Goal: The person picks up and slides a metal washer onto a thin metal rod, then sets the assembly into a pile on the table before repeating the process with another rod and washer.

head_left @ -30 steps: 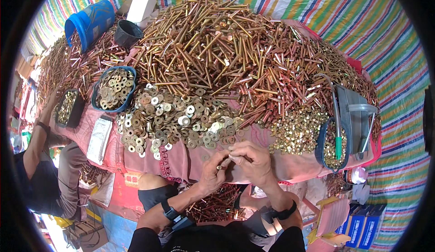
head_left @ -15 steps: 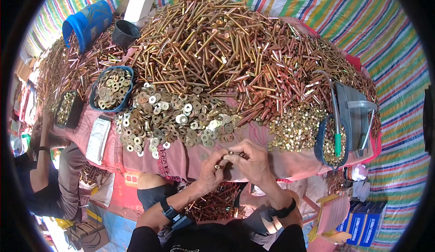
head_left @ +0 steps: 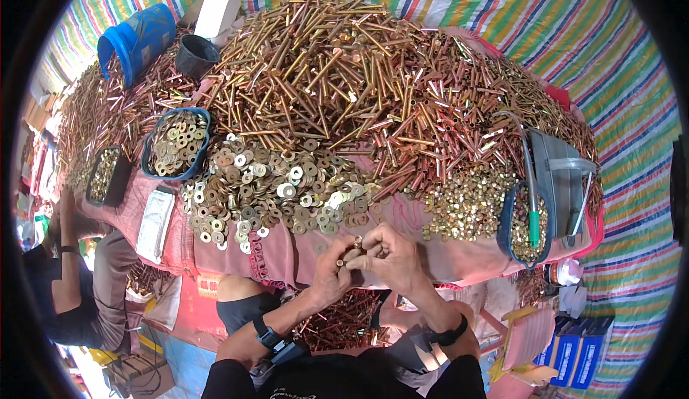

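Left hand (head_left: 331, 271): fingers pinched the lower end of a short brass bolt (head_left: 349, 252), held over the near edge of the desk (head_left: 459, 259).
Right hand (head_left: 393, 255): fingers pressed together on the bolt's upper end, touching the left fingers.
Bolt, handling: judged stiff, small, fairly heavy for its size, smooth metal, likely slippery; best gripped by head and shank.
Beyond the fingers: a spread of washers (head_left: 276, 191), just past them; farther, a big heap of long bolts (head_left: 344, 76).
Right of the fingers: pile of small nuts (head_left: 466, 202), a blue scoop (head_left: 522, 223).
Left of the fingers: blue bowl (head_left: 176, 143) of washers, well apart.
Unclear: whether a nut or washer sat on the bolt; fingers covered it. Another person (head_left: 72, 291) cut off at the left rim.
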`<state>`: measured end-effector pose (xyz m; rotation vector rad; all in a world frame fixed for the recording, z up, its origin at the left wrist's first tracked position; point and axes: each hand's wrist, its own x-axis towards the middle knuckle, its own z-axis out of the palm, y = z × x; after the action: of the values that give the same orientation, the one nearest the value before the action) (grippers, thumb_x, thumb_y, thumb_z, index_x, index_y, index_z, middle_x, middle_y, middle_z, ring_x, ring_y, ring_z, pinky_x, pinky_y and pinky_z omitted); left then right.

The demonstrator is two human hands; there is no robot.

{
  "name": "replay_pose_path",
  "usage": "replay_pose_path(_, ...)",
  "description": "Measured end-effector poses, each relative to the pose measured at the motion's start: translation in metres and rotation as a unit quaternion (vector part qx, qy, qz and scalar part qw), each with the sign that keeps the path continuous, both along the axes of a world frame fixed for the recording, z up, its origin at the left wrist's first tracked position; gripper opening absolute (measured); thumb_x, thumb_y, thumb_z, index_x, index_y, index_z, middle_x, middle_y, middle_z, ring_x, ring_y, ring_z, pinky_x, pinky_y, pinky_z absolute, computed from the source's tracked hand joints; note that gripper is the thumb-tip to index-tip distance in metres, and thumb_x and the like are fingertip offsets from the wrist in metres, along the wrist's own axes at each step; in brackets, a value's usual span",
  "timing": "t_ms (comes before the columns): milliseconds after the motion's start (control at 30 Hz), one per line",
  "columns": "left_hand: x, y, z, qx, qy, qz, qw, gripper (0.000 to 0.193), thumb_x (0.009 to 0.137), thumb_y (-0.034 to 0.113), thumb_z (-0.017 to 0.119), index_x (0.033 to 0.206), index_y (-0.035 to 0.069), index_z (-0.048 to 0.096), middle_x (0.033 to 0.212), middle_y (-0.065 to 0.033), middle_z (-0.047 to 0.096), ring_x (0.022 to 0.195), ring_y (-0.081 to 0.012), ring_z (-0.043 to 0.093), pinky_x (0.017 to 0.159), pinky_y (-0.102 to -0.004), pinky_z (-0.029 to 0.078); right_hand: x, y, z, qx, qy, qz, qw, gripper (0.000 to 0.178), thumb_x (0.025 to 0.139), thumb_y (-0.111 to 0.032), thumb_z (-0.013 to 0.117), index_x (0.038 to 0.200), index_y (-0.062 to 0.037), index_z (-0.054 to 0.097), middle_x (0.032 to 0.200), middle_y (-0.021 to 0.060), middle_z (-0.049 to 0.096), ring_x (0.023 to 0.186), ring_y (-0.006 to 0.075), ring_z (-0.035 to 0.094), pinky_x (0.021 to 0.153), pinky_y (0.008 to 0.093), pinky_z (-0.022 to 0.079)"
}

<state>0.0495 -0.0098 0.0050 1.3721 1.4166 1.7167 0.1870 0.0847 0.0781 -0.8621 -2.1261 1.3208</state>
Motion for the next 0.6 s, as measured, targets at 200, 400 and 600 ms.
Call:
replay_pose_path(200, -0.002, -0.005, -0.007, -0.034, 0.027, -0.036, 0.998, 0.044, 0.09, -0.015, 0.048, 0.128, 0.002, 0.061, 0.092, -0.0127, 0.067, 0.085, -0.0245, 0.069, 0.074, -0.0348, 0.056, 0.0, 0.003, 0.004, 0.089, 0.066, 0.001, 0.994, 0.027, 0.085, -0.015, 0.088, 0.099, -0.0037, 0.068, 0.095, 0.0078, 0.069, 0.07, 0.0129, 0.066, 0.062, 0.029, 0.053)
replay_pose_path(400, -0.001, -0.002, -0.012, 0.024, 0.041, -0.033, 0.998, 0.047, 0.086, -0.017, 0.047, 0.127, 0.0, 0.062, 0.099, -0.016, 0.068, 0.086, -0.0282, 0.07, 0.076, -0.0352, 0.056, 0.003, 0.002, 0.009, 0.129, 0.047, 0.013, 0.99, 0.029, 0.083, -0.013, 0.089, 0.1, -0.0042, 0.068, 0.092, 0.0077, 0.067, 0.07, 0.0142, 0.066, 0.062, 0.0303, 0.053)
replay_pose_path(600, -0.003, -0.003, -0.006, 0.039, 0.069, -0.049, 0.996, 0.053, 0.079, -0.019, 0.049, 0.127, -0.001, 0.063, 0.107, -0.0171, 0.07, 0.087, -0.0286, 0.07, 0.076, -0.035, 0.056, 0.014, -0.001, 0.015, 0.052, -0.005, -0.013, 0.999, 0.026, 0.087, -0.012, 0.085, 0.108, -0.0042, 0.071, 0.098, 0.0103, 0.071, 0.078, 0.0191, 0.073, 0.069, 0.0333, 0.058)
